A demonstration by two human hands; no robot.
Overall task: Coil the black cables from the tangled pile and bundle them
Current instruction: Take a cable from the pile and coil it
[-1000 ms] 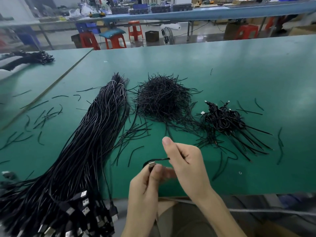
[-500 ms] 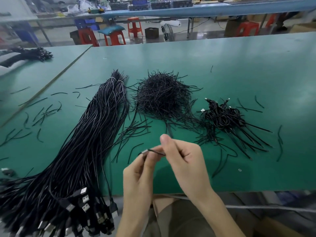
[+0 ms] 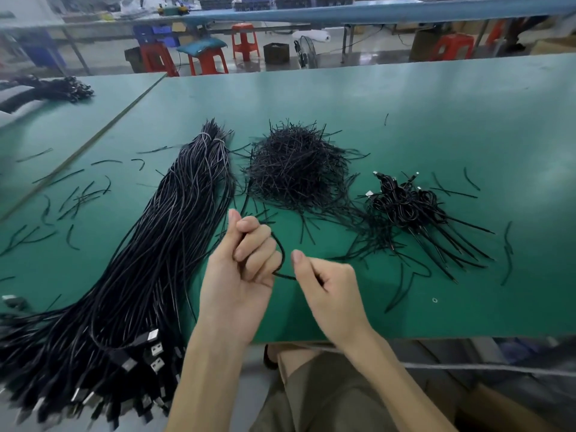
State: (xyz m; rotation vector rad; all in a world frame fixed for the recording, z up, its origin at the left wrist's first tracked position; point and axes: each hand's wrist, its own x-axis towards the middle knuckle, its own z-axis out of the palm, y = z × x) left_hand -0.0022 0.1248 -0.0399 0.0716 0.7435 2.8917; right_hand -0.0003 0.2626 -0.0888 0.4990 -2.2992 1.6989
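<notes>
Black cable [image 3: 283, 254] now bends in a loop between both hands, just above the green table [image 3: 405, 120]. The left hand [image 3: 241, 275] has moved up and curls around it. The right hand [image 3: 327, 288] pinches its end. The big cable pile [image 3: 149, 260] lies at 9 o'clock.

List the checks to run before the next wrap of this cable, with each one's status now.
1. Grip by left hand on the cable: ok, fingers curled round it.
2. Grip by right hand: ok, the cable runs into its curled fingers.
3. Loop between the hands: ok, one open curve shows.
4. Tail free of the long cable bunch: cannot tell, hidden behind the left hand.
5. Tying stock, the pile of short strands: ok, on the table beyond the hands.
6. Drop spot by the coiled bundles: ok, off to the right.
</notes>
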